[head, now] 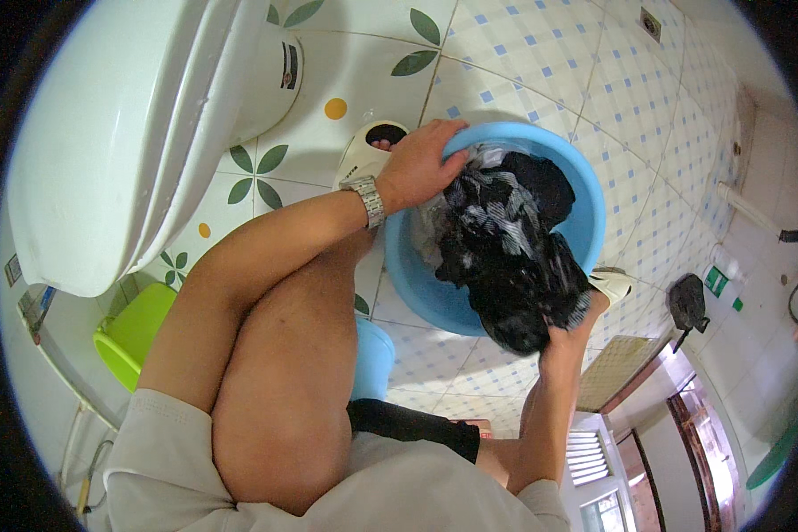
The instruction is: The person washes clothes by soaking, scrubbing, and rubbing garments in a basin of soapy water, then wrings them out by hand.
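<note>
A round blue plastic basin [592, 193] rests on the tiled floor in front of me, with wet black and whitish cloth [499, 226] in it. My left hand [420, 163], below a metal wristwatch [366, 198], grips the basin's rim at the upper left, fingers over the outside and thumb inside. At the basin's lower right, my right hand [562, 342] holds a bunched part of the black cloth, which hangs over the rim. The cloth hides most of the right fingers. Some water shows at the basin's left inner side.
A white ceramic toilet or basin fixture [120, 133] stands at the left, above a green plastic bucket [130, 332]. A second blue plastic container [372, 359] is beside my knee. White slippers [359, 153] are on my feet. At the right lie a black bag [686, 302] and a white-and-green bottle [717, 279].
</note>
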`<state>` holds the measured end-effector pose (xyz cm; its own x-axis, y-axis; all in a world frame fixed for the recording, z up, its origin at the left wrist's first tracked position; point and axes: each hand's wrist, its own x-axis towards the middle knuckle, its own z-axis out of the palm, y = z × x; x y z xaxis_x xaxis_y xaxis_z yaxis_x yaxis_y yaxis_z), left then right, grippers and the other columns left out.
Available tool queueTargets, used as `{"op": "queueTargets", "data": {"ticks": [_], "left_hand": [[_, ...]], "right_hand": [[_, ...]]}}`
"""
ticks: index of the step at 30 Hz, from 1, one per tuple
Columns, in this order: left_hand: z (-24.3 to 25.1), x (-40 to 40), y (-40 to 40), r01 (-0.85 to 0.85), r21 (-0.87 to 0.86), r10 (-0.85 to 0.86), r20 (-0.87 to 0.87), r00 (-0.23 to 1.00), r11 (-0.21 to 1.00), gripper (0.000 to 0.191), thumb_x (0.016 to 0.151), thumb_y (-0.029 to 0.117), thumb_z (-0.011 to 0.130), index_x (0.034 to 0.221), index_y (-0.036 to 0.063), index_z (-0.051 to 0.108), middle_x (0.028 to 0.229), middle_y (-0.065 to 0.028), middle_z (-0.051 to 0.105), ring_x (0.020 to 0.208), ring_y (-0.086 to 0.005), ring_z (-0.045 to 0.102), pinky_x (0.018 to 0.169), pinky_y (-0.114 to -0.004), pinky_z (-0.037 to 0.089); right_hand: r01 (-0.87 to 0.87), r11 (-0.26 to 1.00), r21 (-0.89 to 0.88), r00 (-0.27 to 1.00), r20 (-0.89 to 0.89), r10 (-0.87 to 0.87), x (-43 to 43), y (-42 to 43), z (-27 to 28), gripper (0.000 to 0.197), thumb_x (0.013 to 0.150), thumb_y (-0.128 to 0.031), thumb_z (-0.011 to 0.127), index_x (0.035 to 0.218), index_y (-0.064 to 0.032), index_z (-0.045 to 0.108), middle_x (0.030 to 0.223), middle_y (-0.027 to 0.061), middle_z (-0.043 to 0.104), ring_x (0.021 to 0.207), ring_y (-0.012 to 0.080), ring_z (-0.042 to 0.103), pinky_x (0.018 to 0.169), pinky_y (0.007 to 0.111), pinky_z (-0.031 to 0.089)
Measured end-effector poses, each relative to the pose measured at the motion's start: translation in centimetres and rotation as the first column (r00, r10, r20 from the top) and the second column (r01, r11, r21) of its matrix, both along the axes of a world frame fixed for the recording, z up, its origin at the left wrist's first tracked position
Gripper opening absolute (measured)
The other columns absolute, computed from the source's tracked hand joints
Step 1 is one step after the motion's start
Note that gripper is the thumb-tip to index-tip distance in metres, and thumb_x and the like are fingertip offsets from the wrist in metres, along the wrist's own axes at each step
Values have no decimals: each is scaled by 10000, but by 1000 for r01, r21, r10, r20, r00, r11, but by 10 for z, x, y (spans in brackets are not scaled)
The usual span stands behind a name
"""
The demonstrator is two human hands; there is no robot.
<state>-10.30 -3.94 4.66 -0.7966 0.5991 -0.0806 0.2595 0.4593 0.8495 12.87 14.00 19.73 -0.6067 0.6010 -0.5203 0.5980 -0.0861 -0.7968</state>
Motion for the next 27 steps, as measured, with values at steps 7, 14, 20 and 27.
{"op": "queueTargets", "data": {"ticks": [7, 14, 20, 27], "left_hand": [[7, -2, 7, 63, -24, -61, 103, 993, 998, 407, 945, 248, 595, 1281, 21, 560, 1221, -207, 615, 1129, -382, 605, 981, -458, 467], [-4, -2, 2, 29, 54, -27, -33, 999, 998, 373, 921, 218, 603, 1236, 20, 580, 1101, -212, 630, 1036, -396, 613, 913, -466, 484], [5, -2, 9, 43, -21, -42, 26, 999, 999, 401, 920, 213, 605, 1266, 13, 565, 1123, -217, 635, 1050, -402, 615, 927, -462, 483], [7, -2, 6, 37, -13, -36, 70, 997, 999, 399, 916, 219, 612, 1256, 16, 566, 1134, -211, 640, 1058, -397, 618, 927, -462, 485]], "right_hand": [[-201, 974, 108, 966, 188, 178, 58, 2, -128, 695, 769, -81, 701, 1410, 20, 453, 1398, 249, 518, 1289, 361, 485, 1110, 429, 353], [-645, 489, 587, 750, 364, 552, 15, -56, -102, 662, 798, -276, 750, 1366, -34, 512, 1402, 277, 436, 1306, 462, 404, 1074, 541, 356], [-678, 454, 578, 727, 618, 299, -4, -43, -196, 404, 746, -234, 723, 1033, 16, 588, 1238, 261, 506, 1218, 465, 447, 970, 550, 434], [-509, 665, 546, 856, 402, 326, -4, 1, -216, 201, 728, -27, 612, 921, 25, 591, 997, 237, 579, 995, 448, 541, 940, 481, 462]]}}
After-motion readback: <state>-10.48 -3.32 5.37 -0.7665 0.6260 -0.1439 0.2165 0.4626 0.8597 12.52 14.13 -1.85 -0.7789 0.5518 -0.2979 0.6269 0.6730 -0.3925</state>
